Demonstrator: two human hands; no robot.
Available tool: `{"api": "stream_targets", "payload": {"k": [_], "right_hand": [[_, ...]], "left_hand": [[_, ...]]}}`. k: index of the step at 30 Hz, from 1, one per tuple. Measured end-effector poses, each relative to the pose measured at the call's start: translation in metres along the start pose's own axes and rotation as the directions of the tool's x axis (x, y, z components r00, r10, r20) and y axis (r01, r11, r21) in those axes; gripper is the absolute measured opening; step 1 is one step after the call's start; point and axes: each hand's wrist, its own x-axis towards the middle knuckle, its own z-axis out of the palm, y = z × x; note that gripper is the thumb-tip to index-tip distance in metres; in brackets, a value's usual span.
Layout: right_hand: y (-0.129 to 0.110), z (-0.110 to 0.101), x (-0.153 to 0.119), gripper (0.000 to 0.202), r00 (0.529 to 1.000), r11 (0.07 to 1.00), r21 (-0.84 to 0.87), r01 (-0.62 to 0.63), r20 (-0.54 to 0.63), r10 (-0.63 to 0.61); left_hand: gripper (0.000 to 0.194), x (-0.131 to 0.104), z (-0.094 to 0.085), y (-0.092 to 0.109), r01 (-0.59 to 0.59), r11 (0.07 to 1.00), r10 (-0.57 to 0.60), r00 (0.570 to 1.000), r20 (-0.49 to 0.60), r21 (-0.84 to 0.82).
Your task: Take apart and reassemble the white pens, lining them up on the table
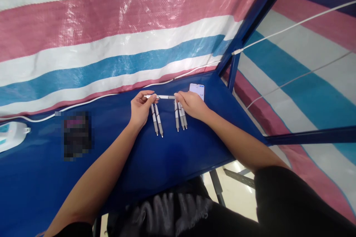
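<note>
A white pen (pixel 166 97) with a grey grip lies crosswise between my two hands, just above the blue table. My left hand (pixel 141 107) pinches its left end between thumb and fingers. At its right end, the fingers of my right hand (pixel 192 104) are closed on the grey part; the tip is hidden. Two similar pens (pixel 156 119) lie side by side below my left hand, tips toward me. Below my right hand rests another group of pens (pixel 181 115), their upper ends partly covered by the hand.
Behind my right hand lies a phone (pixel 197 89) with a lit screen. A pixelated dark object (pixel 77 135) and a white device (pixel 12 135) are on the left of the blue table (pixel 172 155). A white cable (pixel 83 104) runs along the back edge; a blue frame post (pixel 235 68) stands right.
</note>
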Motion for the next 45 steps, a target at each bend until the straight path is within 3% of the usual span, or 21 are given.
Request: {"api": "stream_targets", "payload": {"k": [3,7,11,15,19,22,24,28,32,37,45], "right_hand": [[-0.002,-0.002,0.000,0.058,0.999,0.998,0.062,0.029,-0.015,-0.029],[0.000,-0.001,0.002,0.064,0.994,0.993,-0.046,0.111,0.024,-0.110],[-0.001,0.005,0.001,0.066,0.999,0.998,-0.065,0.019,0.037,-0.016],[-0.014,0.004,-0.004,0.064,0.993,0.990,0.132,-0.048,0.112,0.033],[-0.028,-0.002,-0.007,0.058,0.962,0.949,0.311,-0.045,0.269,-0.042],[-0.029,-0.004,-0.007,0.043,0.978,0.898,0.436,-0.058,0.204,-0.036],[-0.027,-0.002,-0.007,0.056,0.985,0.846,0.526,-0.088,0.172,-0.004],[-0.025,0.005,-0.008,0.075,0.970,0.743,0.642,-0.188,0.242,0.035],[-0.025,0.007,-0.007,0.091,0.963,0.679,0.692,-0.243,0.255,0.085],[-0.021,0.005,-0.003,0.072,0.953,0.653,0.702,-0.283,0.286,0.105],[-0.022,0.002,-0.004,0.069,0.952,0.646,0.705,-0.292,0.280,0.124]], "left_hand": [[0.053,0.000,0.000,0.000,-0.007,1.000,0.007,1.000,-0.002,-0.019],[0.052,-0.001,0.000,-0.001,-0.010,1.000,0.010,1.000,0.003,-0.009],[0.052,-0.001,0.000,0.000,-0.011,1.000,0.010,1.000,0.024,0.011],[0.052,0.002,0.000,0.005,-0.055,0.998,0.055,0.998,0.026,-0.006],[0.054,-0.001,0.004,0.015,-0.040,0.999,0.039,0.994,0.100,0.004],[0.060,-0.009,0.013,0.023,0.030,0.999,-0.037,0.983,0.180,0.041],[0.064,-0.015,0.021,0.026,0.074,0.995,-0.085,0.976,0.199,0.061],[0.061,-0.023,0.030,0.028,0.111,0.989,-0.127,0.974,0.187,0.095],[0.050,-0.026,0.026,0.026,-0.009,0.984,-0.030,0.976,0.216,0.176],[0.028,-0.017,0.010,0.019,-0.244,0.862,0.163,0.963,0.212,0.445],[0.016,-0.007,-0.004,0.006,-0.265,0.735,0.196,0.964,0.178,0.624]]}}
